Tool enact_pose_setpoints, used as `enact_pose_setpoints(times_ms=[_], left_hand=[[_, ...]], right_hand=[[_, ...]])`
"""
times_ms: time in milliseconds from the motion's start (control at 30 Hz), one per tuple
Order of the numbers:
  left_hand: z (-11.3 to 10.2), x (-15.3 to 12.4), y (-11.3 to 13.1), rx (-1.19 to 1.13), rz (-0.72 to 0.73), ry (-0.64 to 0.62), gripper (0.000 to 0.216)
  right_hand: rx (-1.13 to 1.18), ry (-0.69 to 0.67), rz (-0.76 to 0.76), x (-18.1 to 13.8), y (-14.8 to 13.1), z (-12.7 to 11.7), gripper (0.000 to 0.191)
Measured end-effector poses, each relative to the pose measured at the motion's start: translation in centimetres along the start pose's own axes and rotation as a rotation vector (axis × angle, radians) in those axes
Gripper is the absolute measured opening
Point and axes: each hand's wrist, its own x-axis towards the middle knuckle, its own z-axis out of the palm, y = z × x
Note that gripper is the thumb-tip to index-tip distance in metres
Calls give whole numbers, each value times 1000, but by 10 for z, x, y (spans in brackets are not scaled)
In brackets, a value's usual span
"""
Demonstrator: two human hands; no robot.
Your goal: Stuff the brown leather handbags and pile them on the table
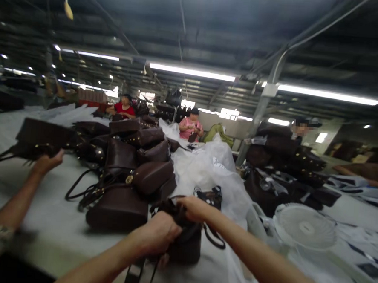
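Note:
A dark brown handbag (185, 246) stands on the white table right in front of me, its top bunched up between my hands. My left hand (164, 229) is closed at the near left of the bag's gathered top. Across from it, my right hand (193, 208) grips the far side of that top, fingers curled down into it. A dark strap loop (215, 239) hangs out to the bag's right. What exactly the fingertips pinch is blurred. Just left lies a pile of similar brown handbags (117, 207), some with gold-coloured fittings.
A co-worker's hand (48, 163) at the left holds another brown bag (45, 135). Clear plastic wrapping (210, 164) is heaped beyond my hands. A white fan (305, 227) stands to the right, before more stacked bags (271, 163). Other people sit farther back.

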Motion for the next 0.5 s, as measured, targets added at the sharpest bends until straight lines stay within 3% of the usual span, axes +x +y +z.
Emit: enact_pose_setpoints(times_ms=[100, 233, 400, 500], left_hand=[[-13, -8, -1, -70, -73, -65, 11], [-21, -3, 1, -113, -160, -50, 18], [-12, -1, 9, -109, -156, -50, 5], [-5, 0, 11, -123, -130, -43, 9]], right_hand=[[86, -20, 7, 4, 7, 5, 44], [69, -33, -15, -1, 8, 8, 41], [-44, -4, 6, -10, -4, 15, 39], [-61, -51, 27, -4, -12, 22, 29]])
